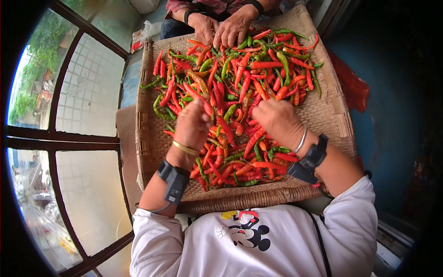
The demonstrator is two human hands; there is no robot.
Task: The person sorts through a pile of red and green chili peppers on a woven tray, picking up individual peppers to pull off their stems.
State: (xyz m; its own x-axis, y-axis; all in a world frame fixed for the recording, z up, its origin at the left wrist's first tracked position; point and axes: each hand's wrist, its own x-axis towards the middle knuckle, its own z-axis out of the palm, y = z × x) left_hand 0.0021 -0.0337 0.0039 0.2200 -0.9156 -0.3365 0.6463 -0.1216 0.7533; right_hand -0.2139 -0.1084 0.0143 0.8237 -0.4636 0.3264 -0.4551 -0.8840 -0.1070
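A woven basket tray (pixel 323 92) lies in front of me, heaped with red, orange and green chili peppers (pixel 224 134). Over the left part of the heap, my left hand (pixel 190 124) is closed on a red chili pepper (pixel 198 98), which sticks out past the fingers. My right hand (pixel 278 121), slightly blurred, has its fingers curled down among the peppers right of the middle. Its fingertips are hidden from above, so what they pinch cannot be made out. An orange chili pepper (pixel 259 89) lies just beyond its knuckles.
Across the tray, another person's hands (pixel 219 30) touch peppers at the far edge. A framed window (pixel 87 87) runs along the left side. To the right, a red bag (pixel 348 83) sits beside the tray over a blue floor (pixel 383 138).
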